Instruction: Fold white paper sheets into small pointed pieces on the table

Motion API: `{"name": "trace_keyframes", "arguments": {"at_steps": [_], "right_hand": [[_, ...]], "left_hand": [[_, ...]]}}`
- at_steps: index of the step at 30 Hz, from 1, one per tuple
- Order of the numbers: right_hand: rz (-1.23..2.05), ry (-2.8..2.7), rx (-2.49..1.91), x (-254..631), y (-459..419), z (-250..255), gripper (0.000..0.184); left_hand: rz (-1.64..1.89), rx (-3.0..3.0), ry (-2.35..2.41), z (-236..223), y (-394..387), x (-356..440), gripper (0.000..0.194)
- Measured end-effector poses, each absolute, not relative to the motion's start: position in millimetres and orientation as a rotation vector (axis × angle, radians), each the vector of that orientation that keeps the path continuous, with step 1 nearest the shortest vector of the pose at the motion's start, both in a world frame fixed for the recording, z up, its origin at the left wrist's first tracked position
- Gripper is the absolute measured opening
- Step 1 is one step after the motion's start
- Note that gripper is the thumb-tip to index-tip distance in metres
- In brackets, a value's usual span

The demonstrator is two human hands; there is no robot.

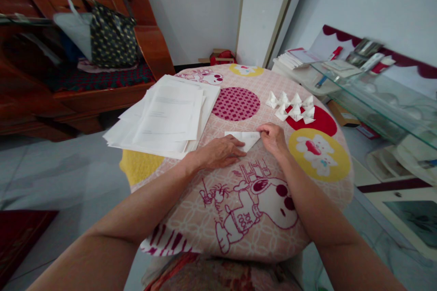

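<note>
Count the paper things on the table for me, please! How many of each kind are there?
Small pointy folded papers: 7
Flat paper triangle: 1
Pile of paper sheets: 1
Total, with the pile as one: 9

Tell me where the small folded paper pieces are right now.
In the head view, the folded paper pieces sit clustered on the right, beyond the right hand, partly over the tablecloth's red circle.
</note>
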State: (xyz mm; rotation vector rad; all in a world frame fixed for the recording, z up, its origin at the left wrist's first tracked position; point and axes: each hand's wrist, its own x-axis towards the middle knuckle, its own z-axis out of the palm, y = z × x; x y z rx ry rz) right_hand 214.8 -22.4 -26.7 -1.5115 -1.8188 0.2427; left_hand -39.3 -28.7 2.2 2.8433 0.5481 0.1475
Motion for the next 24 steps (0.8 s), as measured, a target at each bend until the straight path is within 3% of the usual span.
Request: {"name": "trace_keyframes", "arguments": {"at_steps": [8,15,24], "right_hand": [[0.204,-1.966,-1.435,228,-20,-31,0.039],[0.261,-1.922,-1.494,226,-21,-28,0.031],[0.884,-1.35,-1.572,211,-26,-8,0.02]], "left_hand": [[0.183,2.841,0.574,1,-30,-38,0.032],[0.184,2.833,0.592,3,-32,-38,0.032],[0.19,2.842,0.604,2,-32,-37,0.032]]}}
